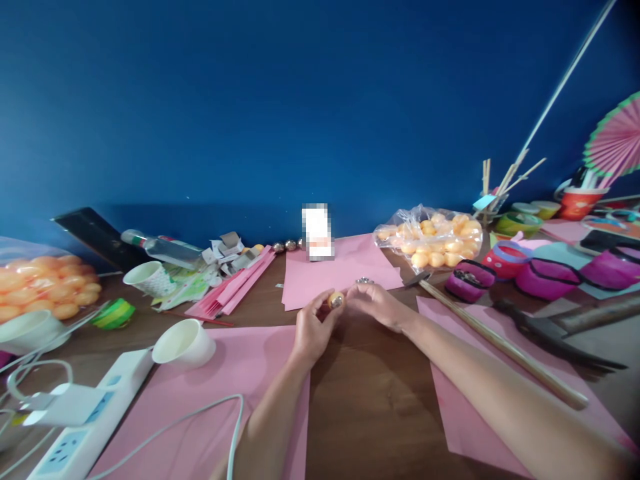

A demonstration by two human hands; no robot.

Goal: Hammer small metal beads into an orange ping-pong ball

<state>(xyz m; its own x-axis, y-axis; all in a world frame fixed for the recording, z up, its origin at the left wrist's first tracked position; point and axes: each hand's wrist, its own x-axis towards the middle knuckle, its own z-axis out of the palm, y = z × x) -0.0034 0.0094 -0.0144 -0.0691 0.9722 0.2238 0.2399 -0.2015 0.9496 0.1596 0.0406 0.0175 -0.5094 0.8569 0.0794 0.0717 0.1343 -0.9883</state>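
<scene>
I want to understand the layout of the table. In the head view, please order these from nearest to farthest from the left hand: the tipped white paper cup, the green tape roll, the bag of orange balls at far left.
1. Tipped white paper cup, just left of the left hand.
2. Green tape roll, farther left.
3. Bag of orange balls, at the far left edge.

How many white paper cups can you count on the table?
3: one patterned cup lying at the back left, one plain cup on its side by the power strip, one at the left edge. Clutter may hide more.
</scene>
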